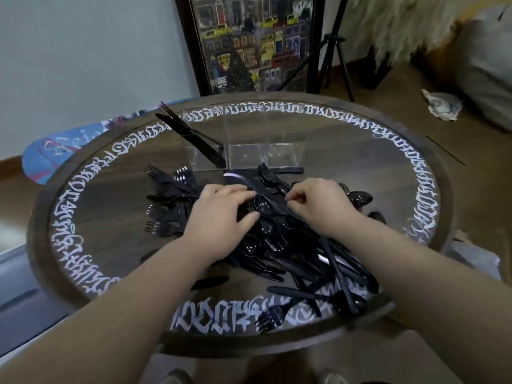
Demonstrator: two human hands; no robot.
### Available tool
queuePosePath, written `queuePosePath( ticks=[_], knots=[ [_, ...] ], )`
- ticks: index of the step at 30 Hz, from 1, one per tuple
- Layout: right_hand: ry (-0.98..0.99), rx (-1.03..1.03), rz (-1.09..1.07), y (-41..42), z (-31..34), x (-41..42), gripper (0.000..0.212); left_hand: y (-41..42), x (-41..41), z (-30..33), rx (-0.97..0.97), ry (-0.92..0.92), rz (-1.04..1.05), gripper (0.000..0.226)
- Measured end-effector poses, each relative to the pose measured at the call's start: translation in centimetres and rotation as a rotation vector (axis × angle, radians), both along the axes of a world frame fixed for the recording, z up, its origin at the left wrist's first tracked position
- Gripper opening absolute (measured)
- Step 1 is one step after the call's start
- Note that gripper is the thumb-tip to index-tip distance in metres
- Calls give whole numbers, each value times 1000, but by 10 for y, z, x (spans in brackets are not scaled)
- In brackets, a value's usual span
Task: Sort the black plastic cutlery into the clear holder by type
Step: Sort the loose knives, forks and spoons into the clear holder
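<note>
Sifting black cutlery pile [277, 245], table script [277, 110] unreadable

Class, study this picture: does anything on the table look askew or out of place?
Yes. The knives in the clear holder lean far left instead of standing upright, and one fork lies apart from the cutlery pile, at the table's near edge.

Head-worn view, looking steeply down, close over round table [91, 206]
</note>
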State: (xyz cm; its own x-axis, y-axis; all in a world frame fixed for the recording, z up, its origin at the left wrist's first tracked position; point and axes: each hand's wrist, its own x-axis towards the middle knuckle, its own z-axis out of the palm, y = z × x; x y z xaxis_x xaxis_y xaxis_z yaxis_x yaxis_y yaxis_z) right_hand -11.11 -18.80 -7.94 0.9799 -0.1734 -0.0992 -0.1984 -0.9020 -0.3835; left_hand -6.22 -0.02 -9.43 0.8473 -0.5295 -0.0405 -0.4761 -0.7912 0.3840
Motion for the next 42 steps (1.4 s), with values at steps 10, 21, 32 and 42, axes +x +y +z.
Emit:
queuePosePath(
  ticks=[10,21,32,42],
  knots=[
    [65,-128,13,19,-21,29,32,11,-1,-11,253,-53,-40,51],
    [102,-12,-88,21,-27,37,16,26,2,-13,211,-43,-53,51],
    [-42,383,-164,16,-14,35,11,22,7,-11,-117,-82,93,34],
    [-97,631,33,33,-2,31,8,-12,11,19,-734,467,439,28]
  ],
)
